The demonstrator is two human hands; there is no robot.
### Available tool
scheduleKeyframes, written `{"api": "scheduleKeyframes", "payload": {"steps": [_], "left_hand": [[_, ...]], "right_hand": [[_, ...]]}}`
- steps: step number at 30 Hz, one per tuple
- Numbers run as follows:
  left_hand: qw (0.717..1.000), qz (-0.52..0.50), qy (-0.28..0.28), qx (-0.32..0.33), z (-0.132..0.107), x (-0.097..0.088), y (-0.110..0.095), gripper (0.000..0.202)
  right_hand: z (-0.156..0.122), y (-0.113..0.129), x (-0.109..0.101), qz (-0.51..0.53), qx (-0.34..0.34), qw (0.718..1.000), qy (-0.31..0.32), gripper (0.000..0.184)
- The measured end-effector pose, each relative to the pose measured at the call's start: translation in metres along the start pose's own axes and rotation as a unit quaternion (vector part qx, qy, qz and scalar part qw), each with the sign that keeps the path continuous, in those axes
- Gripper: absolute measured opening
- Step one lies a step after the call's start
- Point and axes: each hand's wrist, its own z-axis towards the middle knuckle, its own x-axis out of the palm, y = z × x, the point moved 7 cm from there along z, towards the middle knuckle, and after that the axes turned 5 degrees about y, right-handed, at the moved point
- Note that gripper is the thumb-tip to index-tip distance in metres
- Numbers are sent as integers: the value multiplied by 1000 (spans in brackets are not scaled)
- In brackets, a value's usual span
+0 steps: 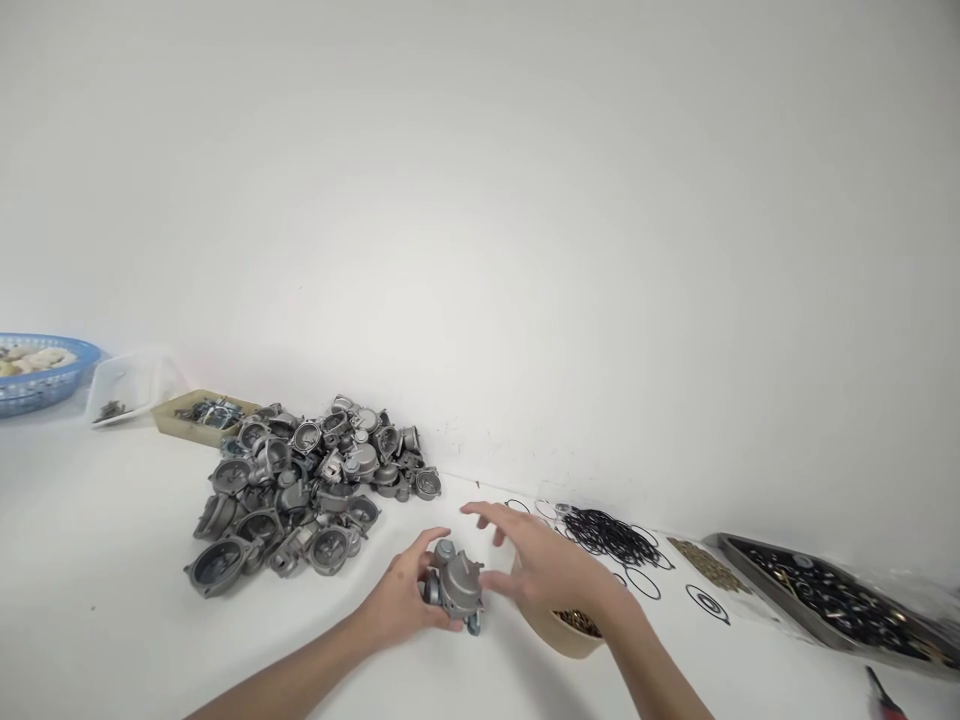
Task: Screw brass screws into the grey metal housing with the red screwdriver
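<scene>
Left hand (401, 600) grips a grey metal part (457, 585) on the white tabletop (112, 600). Right hand (544, 565) hovers open, fingers spread, just beside it (over a beige bowl (566, 635)). Pile of metal parts (307, 490) further left; black rings (607, 535) to the right.

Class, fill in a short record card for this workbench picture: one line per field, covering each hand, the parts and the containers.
left hand: grips a grey metal casting
right hand: open, fingers spread, above a tan bowl
pile of castings: left of the hands, by the wall
black rings: heaped right of the hands
dark tray: far right, holding small parts
blue basket: far left
</scene>
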Motion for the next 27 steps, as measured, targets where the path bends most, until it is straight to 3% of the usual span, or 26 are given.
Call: {"api": "scheduleKeyframes", "payload": {"steps": [2,4,7,10,14,20,23,27], "left_hand": [[1000,9,0,-3,-1,-1,2,116],[1000,22,4,-5,-2,-3,4,119],[999,35,23,-8,-4,-2,4,126],[998,39,30,-28,-7,-1,4,124],[998,37,21,-48,-13,3,1,110],[996,32,17,-86,-20,6,-3,95],[996,33,17,-85,-21,6,-1,93],[996,33,10,-86,-23,5,2,93]], "right_hand": [[-14,-50,-13,-28,107,989,-98,63],[-31,-100,-17,-38,196,967,-158,56],[-58,-157,-7,-13,271,941,-201,52],[-80,-191,10,28,303,929,-210,53],[-89,-206,28,62,296,931,-206,49],[-83,-199,36,113,225,935,-248,30],[-89,-198,29,163,196,913,-318,30],[-101,-197,20,230,167,864,-416,42]]}}
